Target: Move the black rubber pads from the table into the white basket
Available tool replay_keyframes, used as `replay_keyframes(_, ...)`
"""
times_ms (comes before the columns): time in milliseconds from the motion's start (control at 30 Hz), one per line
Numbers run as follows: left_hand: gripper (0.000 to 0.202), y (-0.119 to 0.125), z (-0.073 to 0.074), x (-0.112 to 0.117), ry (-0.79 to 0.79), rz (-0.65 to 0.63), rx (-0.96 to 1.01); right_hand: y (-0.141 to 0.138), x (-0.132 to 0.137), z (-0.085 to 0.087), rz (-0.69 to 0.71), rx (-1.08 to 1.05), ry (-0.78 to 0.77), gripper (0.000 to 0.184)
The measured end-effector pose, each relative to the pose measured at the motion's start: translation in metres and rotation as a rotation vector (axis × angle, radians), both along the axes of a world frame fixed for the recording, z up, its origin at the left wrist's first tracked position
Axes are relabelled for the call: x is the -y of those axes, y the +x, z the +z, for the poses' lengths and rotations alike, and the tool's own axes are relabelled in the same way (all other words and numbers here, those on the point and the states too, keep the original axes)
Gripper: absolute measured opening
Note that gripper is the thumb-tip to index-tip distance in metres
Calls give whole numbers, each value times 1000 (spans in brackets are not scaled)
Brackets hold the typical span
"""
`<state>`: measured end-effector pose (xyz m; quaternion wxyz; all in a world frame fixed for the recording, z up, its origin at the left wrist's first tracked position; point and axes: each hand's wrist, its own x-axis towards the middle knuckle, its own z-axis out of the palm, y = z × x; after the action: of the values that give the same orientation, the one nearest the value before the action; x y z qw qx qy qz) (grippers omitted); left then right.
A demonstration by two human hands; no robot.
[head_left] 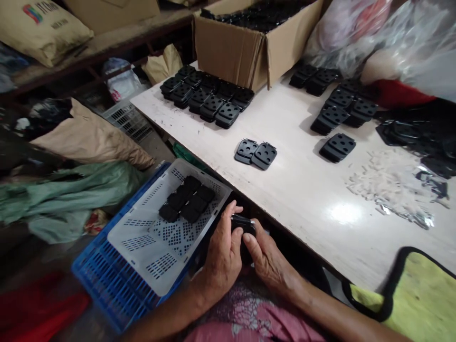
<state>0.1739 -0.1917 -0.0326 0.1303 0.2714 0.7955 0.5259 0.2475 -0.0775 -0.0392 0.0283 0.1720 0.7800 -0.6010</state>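
Above the lap, just off the table's front edge, my left hand [225,249] and my right hand [267,256] are both closed on a small black plastic part [243,224]. Both thumbs press on its near side, and a thin metal pin shows along its top. My fingers hide much of it. Beyond my hands, two flat black parts with round holes [265,156] overlap on the white table [295,190]. Left of my left hand, a white perforated basket [142,266] holds several black parts [187,199].
The basket sits on a blue crate [107,280]. Stacks of black parts [213,102] stand by a cardboard box [228,50]. More stacks [333,116], a scatter of small clear pieces [388,185] and plastic bags [409,42] are at the right. A yellow black-edged cloth [423,294] covers the near corner.
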Motion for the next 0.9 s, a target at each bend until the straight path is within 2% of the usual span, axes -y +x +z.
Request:
replay_keyframes(100,49,3,-3,5,5,86,105,-6,-2,-2,-2,-19,35,46)
replay_keyframes(200,36,5,-4,17,-66,163,245,-7,-5,-4,49,-36,57,44)
replay_keyframes(333,26,1,1,42,-82,90,546,-8,-5,-7,190,18,87,49)
replay_keyframes(467,35,-4,-2,64,-57,74,737,-10,4,-11,295,32,134,50)
replay_keyframes(700,44,6,-13,90,19,145,828,-14,22,-31,395,-79,121,51)
replay_keyframes(800,48,3,-27,105,78,154,887,-19,27,-37,369,-50,81,56)
replay_keyframes(867,50,-8,-49,116,75,276,889,-21,27,-39,342,-14,77,62)
replay_keyframes(900,50,-16,-64,122,41,406,860,-21,25,-39,318,5,80,65)
